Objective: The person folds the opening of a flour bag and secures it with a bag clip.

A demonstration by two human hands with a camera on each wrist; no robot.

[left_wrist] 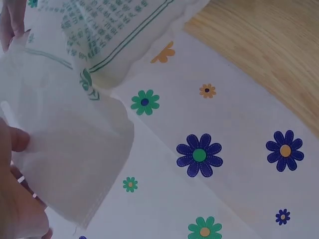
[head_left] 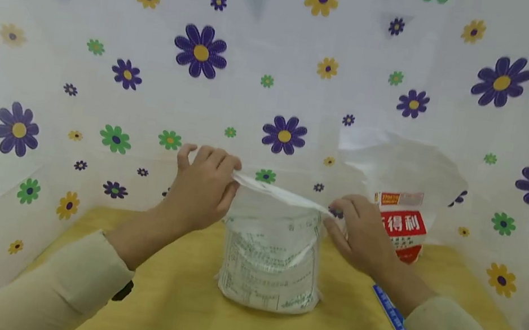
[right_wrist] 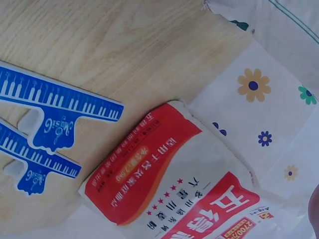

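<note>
A white woven bag (head_left: 272, 263) with green print stands upright and filled on the table in the head view. Its upper part is slack, and the mouth is drawn into a flat edge that slopes down to the right. The left hand (head_left: 204, 190) pinches the left end of that edge between thumb and fingers; the left wrist view shows the loose white top (left_wrist: 75, 149) hanging by the thumb (left_wrist: 19, 139). At the other end, the right hand (head_left: 367, 234) pinches the edge with thumb and fingertips. Only a sliver of it enters the right wrist view.
Behind the right hand stands a red and white flour bag (head_left: 404, 228), its pale top rising loose. Two blue clips (right_wrist: 55, 104) with a piano-key pattern lie on the wooden table (head_left: 171, 311) at the right. A flower-printed sheet (head_left: 263, 34) encloses the back and sides.
</note>
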